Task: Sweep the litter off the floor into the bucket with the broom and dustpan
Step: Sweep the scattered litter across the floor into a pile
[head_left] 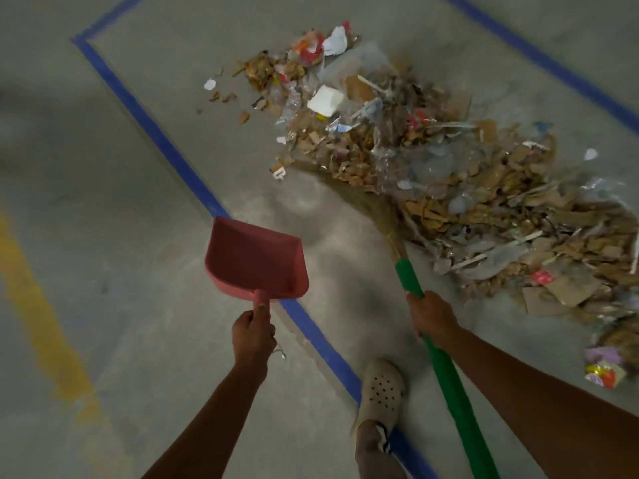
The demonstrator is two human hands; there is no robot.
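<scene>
Floor (pixel 103 202): smooth grey concrete, dusty. A worn, patchy yellow line (pixel 38 305) runs at the far left.
Tape (pixel 166 146): a flat blue strip that marks off the littered area.
Dustpan (pixel 256 261): a pink-red plastic scoop with a flat bed and raised sides. It is held in the air over the tape, looks empty, and is well apart from the litter.
Left hand (pixel 252 335): its fingers are curled round the dustpan's short handle, with the thumb on top.
Shoe (pixel 382 388): a pale perforated clog standing on the tape, just beside the broom.
Broom (pixel 442 368): a green-sleeved handle with soft, straw-coloured bristles, fanned and blurred. Their tips sit at the near edge of the litter.
Right hand (pixel 432 318): it is wrapped round the green handle, low down near the bristles.
Litter (pixel 432 160): a long, loose heap of torn brown card, crumpled clear film, white paper and red wrappers. Stray bits lie to its left and far right.
Bucket: not in view.
Risk: a hard stroke would likely scatter the light film and paper past the tape. One pan seems too small for the heap, so it may overflow. The strays on the far right could be missed. If the pan's lip sits above the floor, the fine scraps would probably slide under it.
</scene>
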